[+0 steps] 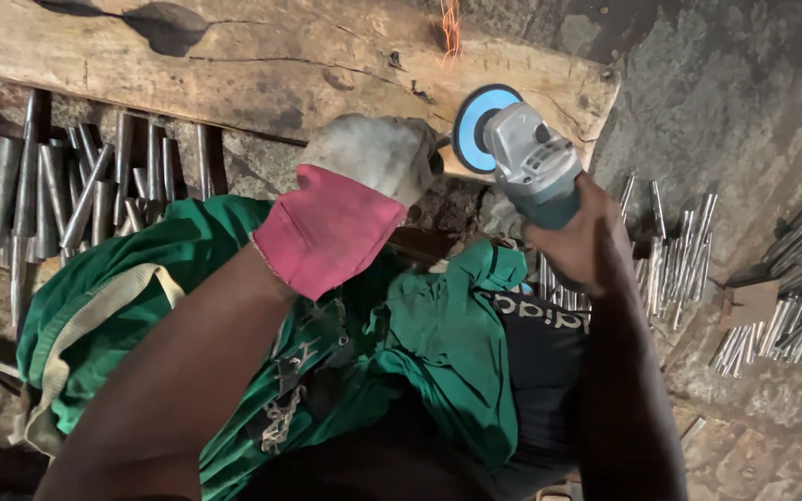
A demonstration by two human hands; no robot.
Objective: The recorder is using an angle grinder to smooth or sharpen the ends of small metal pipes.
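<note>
Nearest the camera lies crumpled green cloth (438, 353) with a pale webbing strap, bunched over the person's lap beside a dark garment. Above it the left hand (364, 176), in a worn glove with a grey-white fabric body and a pink cuff, is clenched around something small held against the blue disc (473, 128); what that piece is stays hidden behind the glove. The right hand (579, 239), bare, has its grip wrapped tight around the teal-and-grey body of the angle grinder (531, 162), whose round flat disc stands on edge just in front of the rough wooden plank (262, 65) (cracked, knotty, pale brown). A thin spray of orange sparks (451, 28) shows at the far edge above the disc. On the left, under the plank, short dull-silver metal rods (67, 186) lean in a loose row; more rods (670, 250) lie scattered on the right, and a further heap (791, 297) rests on the pitted concrete floor (726, 111)
</note>
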